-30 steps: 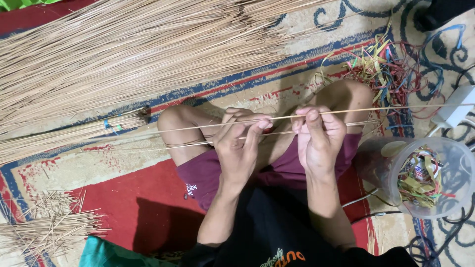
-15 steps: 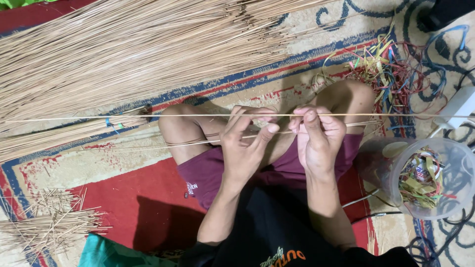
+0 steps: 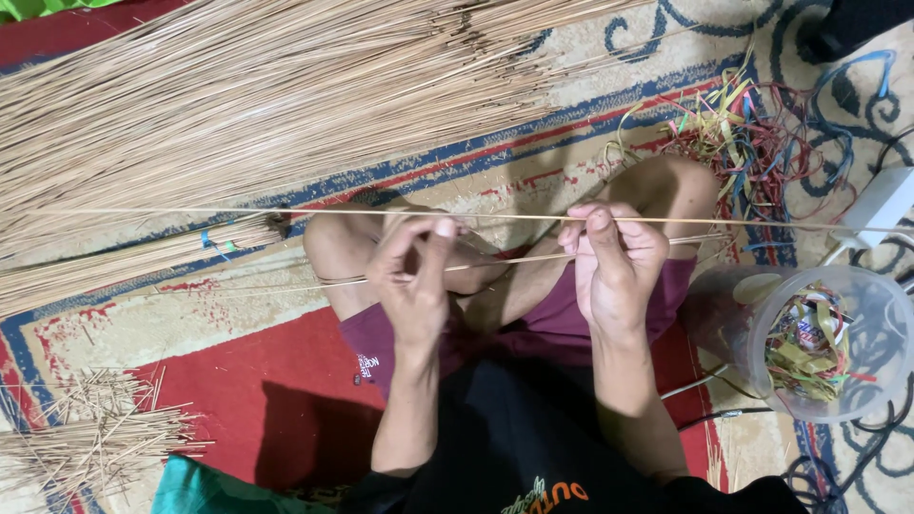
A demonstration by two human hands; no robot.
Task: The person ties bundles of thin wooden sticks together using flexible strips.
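Observation:
I sit cross-legged on a patterned carpet. A long thin straw stick (image 3: 238, 213) stretches level across the view, and my right hand (image 3: 609, 257) pinches it between thumb and fingers. My left hand (image 3: 411, 276) is closed on a second thin stick (image 3: 514, 260) that slants lower, over my knees. The two hands are a short way apart above my lap.
A big heap of straw sticks (image 3: 267, 95) covers the upper left, with a tied bundle (image 3: 133, 262) below it. Short cut pieces (image 3: 86, 438) lie at lower left. A clear plastic jar (image 3: 828, 343) of coloured strips stands at right, with loose coloured strips (image 3: 752, 133) above it.
The long stick has come level and slid along through my right fingers. My left hand has dropped off it and now holds the lower stick.

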